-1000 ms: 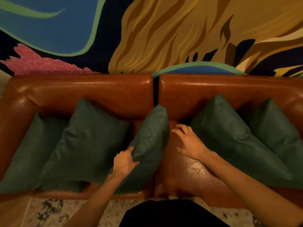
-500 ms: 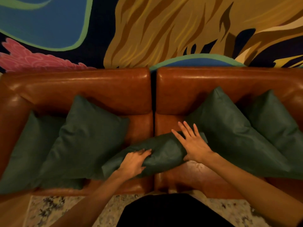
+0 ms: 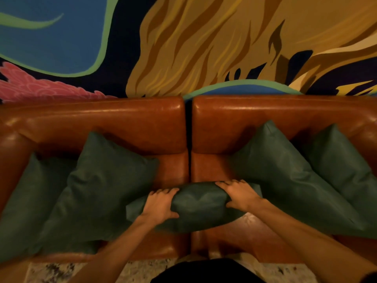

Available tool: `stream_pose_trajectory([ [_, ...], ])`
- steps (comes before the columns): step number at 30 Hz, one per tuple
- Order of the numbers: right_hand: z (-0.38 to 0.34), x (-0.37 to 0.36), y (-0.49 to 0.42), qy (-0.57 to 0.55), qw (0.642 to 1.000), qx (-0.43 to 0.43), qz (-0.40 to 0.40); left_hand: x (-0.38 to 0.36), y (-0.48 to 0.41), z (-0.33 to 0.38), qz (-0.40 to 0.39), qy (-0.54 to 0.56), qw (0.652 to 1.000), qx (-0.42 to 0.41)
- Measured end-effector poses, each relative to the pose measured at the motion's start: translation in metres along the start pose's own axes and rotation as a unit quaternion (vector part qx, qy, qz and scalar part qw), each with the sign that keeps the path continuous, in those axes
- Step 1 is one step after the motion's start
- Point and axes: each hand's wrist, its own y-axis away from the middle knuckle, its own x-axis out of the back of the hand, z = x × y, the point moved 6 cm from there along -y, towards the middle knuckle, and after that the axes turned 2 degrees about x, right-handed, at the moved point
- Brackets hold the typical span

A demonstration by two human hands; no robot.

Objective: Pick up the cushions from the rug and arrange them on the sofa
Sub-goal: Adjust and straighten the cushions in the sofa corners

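Observation:
A dark green middle cushion [image 3: 199, 207] lies flat across the seam of the brown leather sofa [image 3: 130, 127]. My left hand [image 3: 160, 205] grips its left end and my right hand [image 3: 240, 194] grips its right end, fingers curled over the far edge. Two green cushions lean on the left: a far-left cushion [image 3: 30, 193] and an inner-left cushion [image 3: 102, 186]. Two more lean on the right: an inner-right cushion [image 3: 285, 180] and a far-right cushion [image 3: 342, 166].
A painted mural wall [image 3: 183, 48] rises behind the sofa back. A pale patterned rug [image 3: 61, 272] shows along the bottom edge in front of the sofa. Bare seat leather [image 3: 244, 235] shows under my right forearm.
The middle cushion went from standing on edge to lying flat across the seat seam. Both hands have closed on its two ends; the right hand moved onto it.

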Motion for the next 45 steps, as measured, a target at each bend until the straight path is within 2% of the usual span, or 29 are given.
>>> stream_pose_trajectory([
  [8,0.035,0.063,-0.037,-0.020,0.999,-0.013,0.036,0.074,-0.065,-0.016,0.031,-0.005,0.999,-0.023],
  [16,0.074,0.117,-0.079,-0.066,0.997,-0.028,0.026,0.133,-0.135,-0.018,0.000,-0.022,0.999,-0.040],
  [22,0.088,0.134,-0.108,-0.101,0.994,-0.042,0.007,0.148,-0.170,-0.030,-0.026,-0.015,0.999,-0.044],
  [26,0.095,0.118,-0.129,-0.095,0.994,-0.056,-0.008,0.131,-0.186,-0.038,-0.025,-0.012,0.999,-0.045],
  [32,0.120,0.126,-0.137,-0.020,0.981,-0.167,0.096,0.143,-0.201,-0.045,0.130,-0.072,0.989,-0.007],
  [37,0.124,0.126,-0.136,-0.024,0.983,-0.165,0.081,0.134,-0.201,-0.051,0.110,-0.054,0.992,0.011],
  [41,0.118,0.125,-0.125,-0.044,0.981,-0.160,0.097,0.134,-0.188,-0.045,0.118,-0.008,0.993,0.002],
  [43,0.112,0.130,-0.114,-0.078,0.974,-0.153,0.144,0.136,-0.174,-0.040,0.161,0.050,0.985,-0.023],
  [45,0.105,0.135,-0.098,-0.162,0.956,-0.141,0.198,0.135,-0.155,-0.034,0.213,0.140,0.966,-0.050],
])
